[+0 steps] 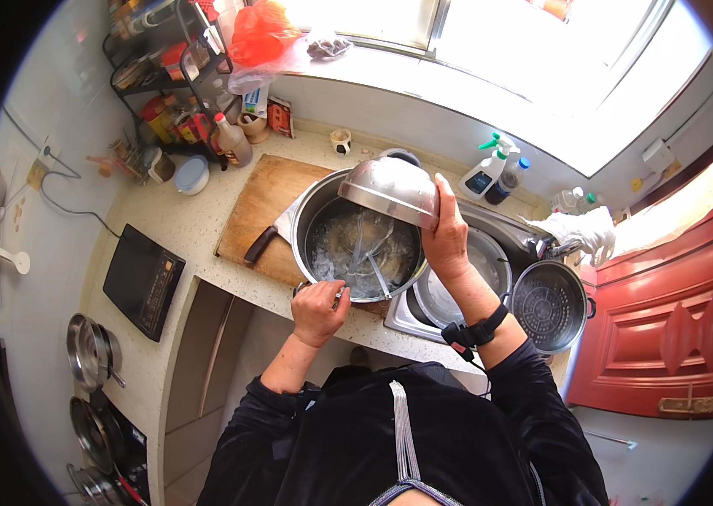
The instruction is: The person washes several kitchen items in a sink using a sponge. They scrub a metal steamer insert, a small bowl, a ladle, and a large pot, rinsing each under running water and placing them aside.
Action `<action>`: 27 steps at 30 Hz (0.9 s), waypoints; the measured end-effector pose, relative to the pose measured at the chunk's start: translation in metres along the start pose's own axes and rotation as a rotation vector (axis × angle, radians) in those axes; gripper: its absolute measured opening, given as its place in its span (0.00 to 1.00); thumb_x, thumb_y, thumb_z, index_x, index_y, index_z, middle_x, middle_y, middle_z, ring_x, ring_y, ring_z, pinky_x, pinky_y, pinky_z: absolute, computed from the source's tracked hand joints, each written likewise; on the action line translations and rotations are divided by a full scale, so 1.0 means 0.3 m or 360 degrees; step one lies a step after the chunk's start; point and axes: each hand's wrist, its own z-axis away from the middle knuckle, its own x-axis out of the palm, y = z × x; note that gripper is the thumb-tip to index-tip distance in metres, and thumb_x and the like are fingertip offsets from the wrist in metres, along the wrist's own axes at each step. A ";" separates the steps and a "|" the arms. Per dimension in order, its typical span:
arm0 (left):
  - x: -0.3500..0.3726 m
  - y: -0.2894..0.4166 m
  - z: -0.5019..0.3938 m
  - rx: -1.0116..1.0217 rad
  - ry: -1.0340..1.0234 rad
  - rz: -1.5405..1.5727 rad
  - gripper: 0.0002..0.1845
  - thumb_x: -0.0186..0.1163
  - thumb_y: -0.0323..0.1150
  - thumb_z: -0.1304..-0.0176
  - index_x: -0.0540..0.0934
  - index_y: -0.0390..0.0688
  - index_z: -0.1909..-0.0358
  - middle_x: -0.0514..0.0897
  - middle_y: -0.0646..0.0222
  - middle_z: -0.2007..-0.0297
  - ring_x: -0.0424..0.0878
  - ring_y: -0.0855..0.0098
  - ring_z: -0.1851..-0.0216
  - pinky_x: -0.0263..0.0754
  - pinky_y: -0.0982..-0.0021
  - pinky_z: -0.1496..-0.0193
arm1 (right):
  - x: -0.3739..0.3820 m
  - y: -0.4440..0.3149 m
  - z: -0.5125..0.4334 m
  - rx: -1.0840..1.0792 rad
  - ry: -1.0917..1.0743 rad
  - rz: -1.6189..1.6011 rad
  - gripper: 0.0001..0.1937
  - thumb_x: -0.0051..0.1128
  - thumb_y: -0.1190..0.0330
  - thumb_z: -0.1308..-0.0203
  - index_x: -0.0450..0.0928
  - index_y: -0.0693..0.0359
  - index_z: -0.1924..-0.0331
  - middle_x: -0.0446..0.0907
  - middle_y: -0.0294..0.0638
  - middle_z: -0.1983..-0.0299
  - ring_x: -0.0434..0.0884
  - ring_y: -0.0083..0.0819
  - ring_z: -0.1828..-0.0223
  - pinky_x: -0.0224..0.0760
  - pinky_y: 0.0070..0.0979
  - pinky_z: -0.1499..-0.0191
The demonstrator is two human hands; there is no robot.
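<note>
My right hand [448, 234] grips the rim of a stainless steel bowl [391, 190], tilted with its outer side up. Streams of water [362, 240] fall from under it into a large metal pot [298, 250] below. Water churns inside, and the pot's bottom cannot be made out clearly. At the pot's near side, my left hand [321, 310] is closed around a handle, mostly hidden by the fingers. Beneath the pot lies a wooden cutting board [261, 202]. A cleaver with a dark handle [261, 245] rests on the board, its blade partly covered by the pot.
Right of the pot, a sink [404, 316] holds a metal basin [479, 278]; a steamer pot [549, 307] stands beyond. A spray bottle [486, 167] and a sauce bottle [232, 142] line the back. On the left are an induction cooker [143, 281] and a spice rack [160, 82].
</note>
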 end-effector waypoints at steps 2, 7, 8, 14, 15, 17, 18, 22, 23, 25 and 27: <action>0.001 -0.002 -0.001 -0.0004 -0.0011 0.0001 0.05 0.63 0.33 0.48 0.80 0.44 0.71 0.81 0.69 0.77 0.79 0.65 0.75 0.72 0.67 0.71 | 0.002 0.013 0.017 0.0033 -0.0008 -0.0024 0.22 0.47 0.66 0.33 0.62 0.62 0.37 0.76 0.62 0.51 0.78 0.59 0.51 0.74 0.39 0.52; 0.005 -0.001 -0.006 0.0000 0.0037 0.0055 0.05 0.64 0.32 0.49 0.81 0.44 0.70 0.82 0.67 0.76 0.80 0.64 0.74 0.72 0.66 0.70 | -0.020 0.042 0.038 0.0166 0.0125 -0.0111 0.23 0.47 0.72 0.38 0.63 0.63 0.38 0.78 0.60 0.55 0.82 0.53 0.58 0.76 0.38 0.57; 0.007 0.001 -0.008 -0.0002 0.0034 0.0045 0.05 0.64 0.32 0.49 0.81 0.44 0.70 0.82 0.67 0.76 0.80 0.64 0.74 0.72 0.66 0.70 | -0.034 0.051 0.041 0.0304 0.0127 -0.0183 0.23 0.46 0.74 0.40 0.63 0.63 0.39 0.79 0.59 0.56 0.82 0.52 0.60 0.76 0.37 0.60; 0.002 0.009 -0.012 -0.0059 -0.0032 0.0044 0.06 0.64 0.32 0.49 0.82 0.43 0.68 0.82 0.66 0.75 0.80 0.63 0.73 0.73 0.65 0.68 | -0.177 0.128 0.126 0.1153 0.0248 -0.1119 0.25 0.44 0.80 0.47 0.65 0.62 0.41 0.77 0.43 0.55 0.81 0.26 0.68 0.77 0.18 0.82; 0.001 0.009 -0.013 -0.0043 -0.0026 0.0039 0.07 0.64 0.32 0.49 0.82 0.43 0.68 0.82 0.66 0.75 0.80 0.63 0.73 0.73 0.65 0.68 | -0.213 0.151 0.147 0.1194 0.0212 -0.1005 0.25 0.44 0.80 0.48 0.65 0.64 0.41 0.78 0.44 0.56 0.82 0.27 0.68 0.77 0.19 0.83; 0.002 0.009 -0.015 -0.0021 -0.0023 0.0048 0.07 0.64 0.32 0.49 0.82 0.43 0.68 0.82 0.66 0.75 0.80 0.63 0.73 0.73 0.66 0.68 | -0.296 0.195 0.207 0.1239 0.0116 -0.0918 0.25 0.45 0.80 0.49 0.66 0.65 0.42 0.78 0.44 0.57 0.82 0.28 0.68 0.77 0.20 0.83; 0.001 0.010 -0.015 -0.0028 -0.0045 0.0044 0.07 0.64 0.32 0.49 0.82 0.43 0.68 0.82 0.66 0.74 0.80 0.63 0.72 0.73 0.66 0.67 | -0.329 0.217 0.242 0.1341 0.0089 -0.0836 0.25 0.44 0.80 0.50 0.67 0.66 0.43 0.79 0.45 0.58 0.82 0.28 0.68 0.77 0.20 0.84; 0.001 0.009 -0.012 -0.0072 -0.0104 0.0082 0.07 0.64 0.30 0.50 0.82 0.41 0.67 0.83 0.65 0.73 0.81 0.62 0.71 0.74 0.65 0.66 | -0.455 0.311 0.414 0.1659 -0.0014 -0.0780 0.22 0.41 0.79 0.50 0.65 0.69 0.46 0.80 0.49 0.67 0.81 0.35 0.84 0.73 0.21 0.88; 0.003 0.008 -0.013 -0.0061 -0.0106 0.0085 0.07 0.64 0.30 0.49 0.82 0.41 0.68 0.83 0.64 0.73 0.81 0.62 0.72 0.74 0.65 0.66 | -0.485 0.334 0.463 0.1817 -0.0051 -0.0756 0.22 0.41 0.78 0.49 0.64 0.69 0.46 0.80 0.50 0.68 0.83 0.38 0.82 0.73 0.22 0.88; 0.009 0.010 -0.014 -0.0083 -0.0098 0.0098 0.06 0.64 0.29 0.49 0.82 0.41 0.68 0.82 0.65 0.74 0.80 0.63 0.72 0.74 0.65 0.66 | -0.530 0.389 0.558 0.2075 -0.0087 -0.0615 0.22 0.42 0.76 0.49 0.65 0.70 0.47 0.81 0.51 0.69 0.83 0.39 0.82 0.74 0.23 0.87; 0.012 0.016 -0.016 -0.0112 -0.0109 0.0074 0.07 0.64 0.29 0.48 0.82 0.40 0.67 0.82 0.66 0.74 0.80 0.63 0.72 0.74 0.66 0.66 | -0.567 0.441 0.643 0.2301 -0.0125 -0.0458 0.22 0.46 0.74 0.47 0.65 0.74 0.46 0.80 0.56 0.62 0.84 0.41 0.79 0.77 0.26 0.84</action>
